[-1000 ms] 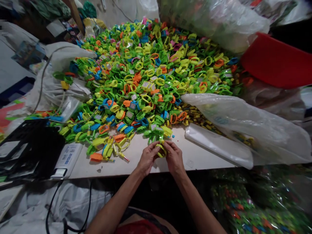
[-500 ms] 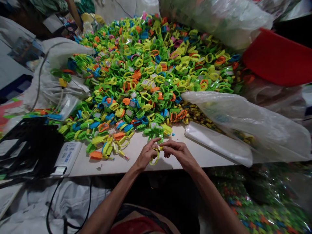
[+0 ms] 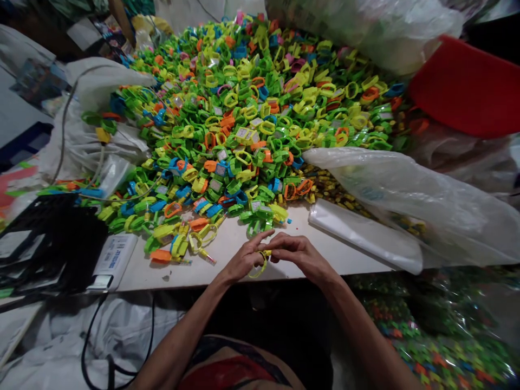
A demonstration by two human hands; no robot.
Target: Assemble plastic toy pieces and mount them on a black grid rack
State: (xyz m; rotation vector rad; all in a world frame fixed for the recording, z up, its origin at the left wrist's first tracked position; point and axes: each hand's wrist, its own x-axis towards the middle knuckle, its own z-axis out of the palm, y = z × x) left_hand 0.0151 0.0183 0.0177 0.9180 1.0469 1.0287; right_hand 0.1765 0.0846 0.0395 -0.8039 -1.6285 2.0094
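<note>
Near the table's front edge, my left hand [image 3: 246,260] is closed on a yellow toy watch [image 3: 258,268], whose looped strap hangs below the fingers. Its index finger stretches out to the right. My right hand [image 3: 296,253] meets it from the other side, thumb and fingers pinching a small yellow piece [image 3: 267,253] against the watch. Fingers partly hide where the two join. Just beyond the hands lie green toy watches [image 3: 260,222]. To the left, a yellow looped strap [image 3: 196,241] rests beside a small clear tube [image 3: 208,257] with a yellow end.
A large heap of coloured toy watches [image 3: 244,119] covers the back of the white table [image 3: 140,268]. On the right are a folded plastic sheet [image 3: 365,235] and a clear bag [image 3: 426,200] over small yellow-brown pieces. A white box [image 3: 116,257] and black trays [image 3: 49,244] stand left.
Both hands stay together at nearly the same spot. The yellow watch has turned slightly in the fingers, and the small yellow piece shows a little more. The view has shifted slightly.
</note>
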